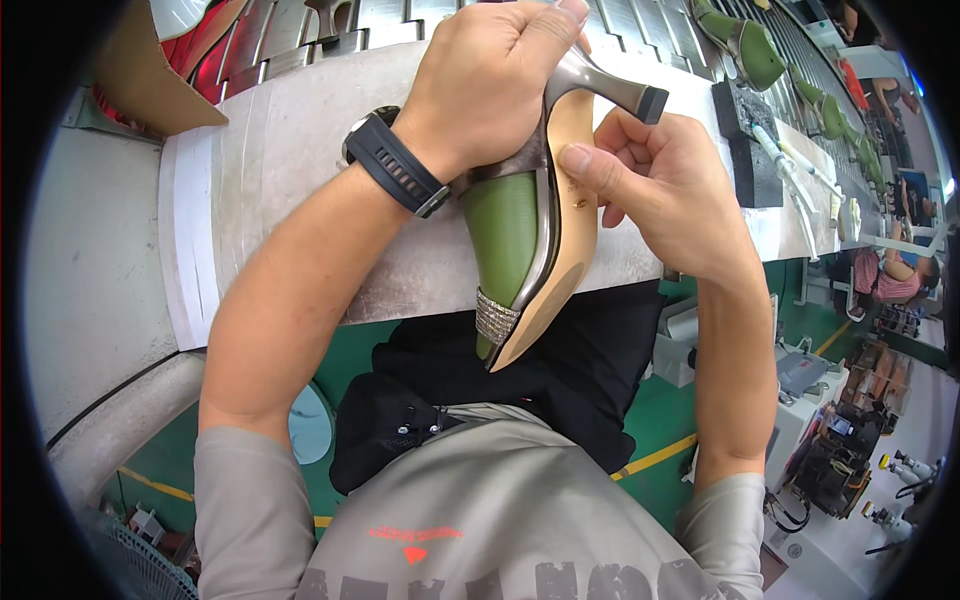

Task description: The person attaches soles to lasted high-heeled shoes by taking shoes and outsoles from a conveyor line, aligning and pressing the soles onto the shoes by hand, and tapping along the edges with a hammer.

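Observation:
A high-heeled shoe (568, 215) with a tan sole and metallic grey-brown straps and heel is held sole-side toward the right, toe pointing down. A green last (500, 235) fills it, and a sparkling rhinestone band (495, 318) crosses near the pointed toe. My left hand (490, 85), with a black watch on its wrist, is closed round the back part of the shoe by the heel. My right hand (675, 185) grips the shoe from the other side, its thumb pressed on the sole and its fingers curled behind, partly hidden.
The pale worktable (290, 180) lies beneath my hands, with a metal slat conveyor (395, 25) beyond. More green lasts (760, 55) stand along it. Black blocks (748, 150) and thin brush-like tools (790, 165) lie at right. A cardboard box (125, 75) stands at far left. Other people sit far right.

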Demonstrator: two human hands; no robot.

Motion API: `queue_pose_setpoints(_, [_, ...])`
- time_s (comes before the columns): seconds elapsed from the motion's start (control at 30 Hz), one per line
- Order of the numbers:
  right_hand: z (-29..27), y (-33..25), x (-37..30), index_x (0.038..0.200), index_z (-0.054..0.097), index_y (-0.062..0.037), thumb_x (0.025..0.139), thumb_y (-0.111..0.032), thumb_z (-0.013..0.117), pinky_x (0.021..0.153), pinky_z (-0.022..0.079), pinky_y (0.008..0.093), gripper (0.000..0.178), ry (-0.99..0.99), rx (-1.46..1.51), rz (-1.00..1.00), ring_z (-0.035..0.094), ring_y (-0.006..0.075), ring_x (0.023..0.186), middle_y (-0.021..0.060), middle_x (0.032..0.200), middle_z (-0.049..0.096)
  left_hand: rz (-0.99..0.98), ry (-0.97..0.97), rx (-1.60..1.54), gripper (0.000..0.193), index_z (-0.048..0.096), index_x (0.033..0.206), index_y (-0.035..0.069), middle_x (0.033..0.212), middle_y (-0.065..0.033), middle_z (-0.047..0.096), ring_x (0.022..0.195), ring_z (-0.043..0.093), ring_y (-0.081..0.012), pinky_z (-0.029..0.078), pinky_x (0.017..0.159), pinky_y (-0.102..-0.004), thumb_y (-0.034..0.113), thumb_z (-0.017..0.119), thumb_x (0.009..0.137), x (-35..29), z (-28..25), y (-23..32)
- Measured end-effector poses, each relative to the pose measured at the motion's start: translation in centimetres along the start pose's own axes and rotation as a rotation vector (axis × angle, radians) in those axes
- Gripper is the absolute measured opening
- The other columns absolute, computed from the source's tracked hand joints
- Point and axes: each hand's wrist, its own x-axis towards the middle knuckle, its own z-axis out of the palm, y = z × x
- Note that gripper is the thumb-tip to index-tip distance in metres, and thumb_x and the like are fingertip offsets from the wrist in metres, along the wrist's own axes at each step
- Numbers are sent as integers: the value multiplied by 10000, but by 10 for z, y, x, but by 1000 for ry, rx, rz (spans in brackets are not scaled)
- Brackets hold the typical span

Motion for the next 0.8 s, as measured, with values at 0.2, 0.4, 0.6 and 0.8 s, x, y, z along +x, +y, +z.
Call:
queue_pose_setpoints(0.2, [2,-4,0,859,712,43,949,-280,811,526,467,248,350,-8,-14,10,583,70,577,23,673,662,54,62,9,417,730,933,-55,752,-119,715,709,633,-154,516,687,-335,277,540,1099,-1,5,3])
queue_pose_setpoints(0.4, [9,-12,-3,806,706,44,891,-268,835,532,483,260,348,52,-59,51,593,71,571,32,650,664,28,71,58,420,727,937,-65,758,-175,718,706,660,-193,527,693,-359,278,542,1094,4,3,-5])
queue_pose_setpoints(0.6, [27,11,3,730,672,20,828,-305,866,544,486,260,391,260,1,27,596,82,551,28,617,654,39,76,76,413,725,950,-73,784,-200,727,718,682,-218,529,691,-365,271,547,1093,0,6,4])
queue_pose_setpoints(0.8, [37,21,5,842,696,18,870,-334,884,588,514,239,400,347,161,-12,641,78,640,28,725,702,39,39,40,403,724,960,-68,775,-172,720,721,664,-188,524,689,-353,271,554,1098,2,4,-1])
